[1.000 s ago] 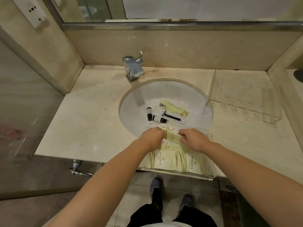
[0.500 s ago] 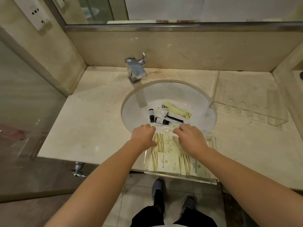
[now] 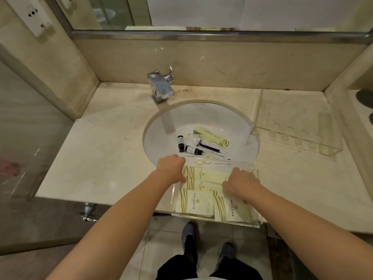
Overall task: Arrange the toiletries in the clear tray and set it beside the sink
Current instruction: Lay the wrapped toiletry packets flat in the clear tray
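Marble counter point(image 3: 96, 150) runs left to right under a mirror, with the sink point(image 3: 161, 126) sunk in its middle and a tap point(image 3: 161, 88) at the far rim. From the head view, the only one I have, the tray point(image 3: 214, 220) sits at the near edge of the counter, its far end reaching over the sink rim and its near wall hanging a little past the counter edge. Pale packets point(image 3: 196, 201) lie flat in it, overlapping.

My left hand point(image 3: 171, 168) is at the tray's far left corner, fingers curled down; I cannot tell whether they hold the wall or a packet. My right hand point(image 3: 240, 183) rests on the packets at the right side, fingers bent and pressing down, nothing lifted.

Still in the sink, well apart from the tray's floor: two dark bottles point(image 3: 181, 142), a razor point(image 3: 207, 147), a long packet point(image 3: 212, 136). A second clear stand point(image 3: 292, 134) is on the counter to the right.

I judge the step is squaring the packets. To do it well I would keep both palms low, slide the packets toward the near wall so they lie edge to edge, and leave the far strip bare for the bottles. I would also draw the tray fully onto the counter before loading more, since its overhang looks tippy.
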A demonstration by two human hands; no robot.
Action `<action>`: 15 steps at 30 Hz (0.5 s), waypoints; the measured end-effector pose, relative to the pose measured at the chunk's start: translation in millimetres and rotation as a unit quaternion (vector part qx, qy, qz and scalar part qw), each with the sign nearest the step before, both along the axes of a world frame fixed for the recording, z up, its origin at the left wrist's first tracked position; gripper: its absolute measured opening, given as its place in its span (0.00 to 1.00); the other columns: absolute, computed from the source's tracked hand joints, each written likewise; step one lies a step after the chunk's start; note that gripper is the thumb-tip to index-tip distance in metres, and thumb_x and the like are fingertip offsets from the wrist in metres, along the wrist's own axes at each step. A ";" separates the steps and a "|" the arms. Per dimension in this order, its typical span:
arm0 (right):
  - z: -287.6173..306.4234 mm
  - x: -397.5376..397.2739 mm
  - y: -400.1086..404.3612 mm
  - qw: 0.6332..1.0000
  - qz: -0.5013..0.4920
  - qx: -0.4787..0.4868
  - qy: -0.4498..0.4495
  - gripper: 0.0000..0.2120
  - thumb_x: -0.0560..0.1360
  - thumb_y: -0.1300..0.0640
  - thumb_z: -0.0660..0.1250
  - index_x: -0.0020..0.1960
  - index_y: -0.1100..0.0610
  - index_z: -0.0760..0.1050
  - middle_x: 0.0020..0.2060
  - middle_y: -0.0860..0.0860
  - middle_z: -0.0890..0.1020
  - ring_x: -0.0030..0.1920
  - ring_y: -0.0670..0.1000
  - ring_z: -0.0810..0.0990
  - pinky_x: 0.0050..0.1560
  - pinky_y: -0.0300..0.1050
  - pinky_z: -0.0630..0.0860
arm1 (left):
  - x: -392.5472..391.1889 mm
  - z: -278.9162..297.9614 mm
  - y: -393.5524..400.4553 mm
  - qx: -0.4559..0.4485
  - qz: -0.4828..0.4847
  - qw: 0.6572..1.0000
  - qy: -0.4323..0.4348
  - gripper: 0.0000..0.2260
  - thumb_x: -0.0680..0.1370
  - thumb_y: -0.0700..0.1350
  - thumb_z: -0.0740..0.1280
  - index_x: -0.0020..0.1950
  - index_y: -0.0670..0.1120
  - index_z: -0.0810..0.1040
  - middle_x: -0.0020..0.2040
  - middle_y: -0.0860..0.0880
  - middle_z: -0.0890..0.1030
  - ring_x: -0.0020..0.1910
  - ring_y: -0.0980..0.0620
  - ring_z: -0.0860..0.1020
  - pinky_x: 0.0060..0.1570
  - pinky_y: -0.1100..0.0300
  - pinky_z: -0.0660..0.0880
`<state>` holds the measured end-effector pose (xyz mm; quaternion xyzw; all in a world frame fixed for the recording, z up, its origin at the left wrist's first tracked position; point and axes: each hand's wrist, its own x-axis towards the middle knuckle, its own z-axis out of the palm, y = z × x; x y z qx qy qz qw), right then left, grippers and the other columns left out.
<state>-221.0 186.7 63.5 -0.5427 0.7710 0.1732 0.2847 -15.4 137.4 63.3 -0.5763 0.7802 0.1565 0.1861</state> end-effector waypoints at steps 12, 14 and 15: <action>2.0 -8.2 6.1 0.995 -0.012 -0.097 0.002 0.29 0.74 0.39 0.61 0.67 0.56 0.62 0.51 0.53 0.79 0.52 0.56 0.78 0.42 0.47 0.68 | 2.8 0.3 -0.1 0.025 0.018 0.999 0.028 0.20 0.68 0.58 0.75 0.44 0.49 0.69 0.47 0.49 0.75 0.44 0.49 0.74 0.45 0.54 0.74; 1.5 -8.5 7.7 0.997 0.010 -0.077 0.003 0.34 0.71 0.34 0.62 0.67 0.55 0.62 0.51 0.52 0.79 0.51 0.55 0.78 0.43 0.47 0.69 | 2.7 -0.2 1.0 0.020 0.009 1.000 0.017 0.22 0.67 0.60 0.75 0.46 0.49 0.69 0.49 0.49 0.75 0.46 0.49 0.75 0.45 0.55 0.74; 1.6 -9.0 7.9 0.998 0.026 -0.062 0.009 0.36 0.69 0.31 0.63 0.66 0.55 0.64 0.51 0.52 0.79 0.52 0.55 0.78 0.43 0.47 0.70 | 2.4 -1.1 1.7 0.012 0.005 1.000 0.011 0.22 0.67 0.60 0.75 0.48 0.48 0.71 0.50 0.49 0.75 0.47 0.49 0.76 0.45 0.55 0.74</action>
